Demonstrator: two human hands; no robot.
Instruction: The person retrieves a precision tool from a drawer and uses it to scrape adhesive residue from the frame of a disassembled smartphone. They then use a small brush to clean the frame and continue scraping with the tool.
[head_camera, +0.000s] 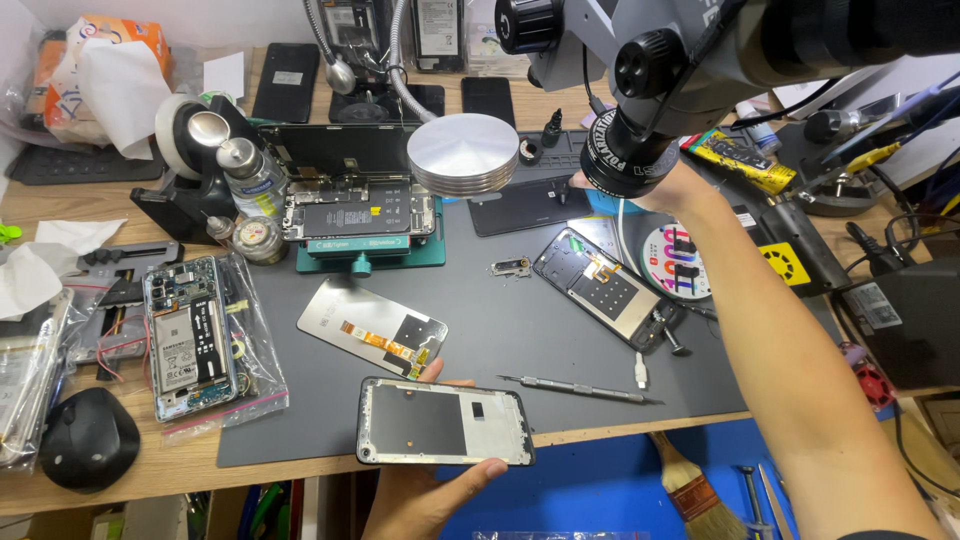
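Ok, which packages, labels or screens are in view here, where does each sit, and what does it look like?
Phone frame: in the left hand, dark rectangle, silver rim.
Display panel: face down mid-mat, silvery, orange flex.
Clear bag: left mat edge, holding an opened phone.
Round sticker: below the right hand, white, pink and black.
Yellow packet: right of the microscope, yellow-black.
Tissue pack: top left, orange-white.

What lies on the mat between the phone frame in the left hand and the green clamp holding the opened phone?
In the head view, a loose screen panel with an orange ribbon cable lies face down between the phone frame and the green clamp.
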